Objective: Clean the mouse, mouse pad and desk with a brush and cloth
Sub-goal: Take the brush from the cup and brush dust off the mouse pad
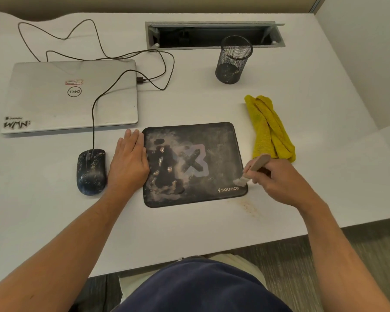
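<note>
The fingers [254,176] of the right hand [279,183] pinch a small brush [254,168], whose bristles touch the mouse pad [194,164] near its corner at about 4 o'clock. The left hand [128,163] lies flat, fingers straight and pressed together, on the pad's edge at 9 o'clock and seems to hold it steady. The step in hand looks like brushing the pad; brown dust [245,206] lies on the tabletop [189,233] just past that corner. Next, I think, the dust must be swept off, then the yellow cloth [268,129], at 2 o'clock from the pad, picked up. The mouse [91,172] sits at 9 o'clock, still speckled. The pad reads "sounce"; the laptop [70,95] shows "DELL" and a "WMN" sticker.
</note>
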Demonstrator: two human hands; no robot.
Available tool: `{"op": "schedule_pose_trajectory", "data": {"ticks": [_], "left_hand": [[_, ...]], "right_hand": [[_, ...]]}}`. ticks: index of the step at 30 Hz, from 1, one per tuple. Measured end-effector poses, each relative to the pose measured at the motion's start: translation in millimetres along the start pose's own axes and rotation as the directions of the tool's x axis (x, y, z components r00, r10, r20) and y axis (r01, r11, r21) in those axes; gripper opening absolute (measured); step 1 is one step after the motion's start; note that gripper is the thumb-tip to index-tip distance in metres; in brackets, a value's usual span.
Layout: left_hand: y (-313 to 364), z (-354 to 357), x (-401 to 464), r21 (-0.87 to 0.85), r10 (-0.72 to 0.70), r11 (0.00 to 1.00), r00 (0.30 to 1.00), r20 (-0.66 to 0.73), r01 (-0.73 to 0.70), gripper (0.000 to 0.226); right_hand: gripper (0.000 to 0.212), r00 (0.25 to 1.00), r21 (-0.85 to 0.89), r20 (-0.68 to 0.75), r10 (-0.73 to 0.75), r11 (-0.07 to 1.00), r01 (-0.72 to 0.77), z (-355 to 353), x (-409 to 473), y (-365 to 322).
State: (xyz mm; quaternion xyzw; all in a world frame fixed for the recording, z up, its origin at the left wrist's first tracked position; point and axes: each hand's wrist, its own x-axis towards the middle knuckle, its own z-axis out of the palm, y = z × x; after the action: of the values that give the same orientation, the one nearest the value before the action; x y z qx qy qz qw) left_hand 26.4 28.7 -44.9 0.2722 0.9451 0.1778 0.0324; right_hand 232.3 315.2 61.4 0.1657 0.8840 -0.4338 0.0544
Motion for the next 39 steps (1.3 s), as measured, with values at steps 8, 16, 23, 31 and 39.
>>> {"op": "schedule_pose_trajectory", "data": {"ticks": [8, 16, 23, 31, 39], "left_hand": [[0.9, -2.1, -1.6, -0.004, 0.01, 1.0, 1.0, -0.001, -0.01, 0.05], [-0.4, -0.8, -0.3, -0.007, 0.017, 1.0, 1.0, 0.001, -0.017, 0.05], [0.0, -1.0, -0.1, -0.001, 0.012, 1.0, 1.0, -0.002, -0.012, 0.051], [-1.3, -0.3, -0.6, -0.005, 0.011, 1.0, 1.0, 0.013, -0.011, 0.056], [-0.8, -0.9, -0.2, -0.004, 0.005, 1.0, 1.0, 0.017, -0.005, 0.052]], "right_hand": [[0.01, 0.983, -0.005, 0.183, -0.035, 0.999, 0.037, 51.9, 19.1, -21.7], [0.009, 0.988, -0.199, 0.086, 0.125, 0.974, -0.106, 17.9, -1.3, 13.1], [0.008, 0.986, -0.149, -0.15, 0.07, 0.985, -0.093, 4.9, -3.7, 19.8], [0.016, 0.987, -0.393, -0.026, 0.158, 0.906, -0.155, 8.2, -6.6, 23.6], [0.011, 0.991, -0.216, -0.089, 0.101, 0.969, -0.118, 14.8, -9.7, 17.7]]}}
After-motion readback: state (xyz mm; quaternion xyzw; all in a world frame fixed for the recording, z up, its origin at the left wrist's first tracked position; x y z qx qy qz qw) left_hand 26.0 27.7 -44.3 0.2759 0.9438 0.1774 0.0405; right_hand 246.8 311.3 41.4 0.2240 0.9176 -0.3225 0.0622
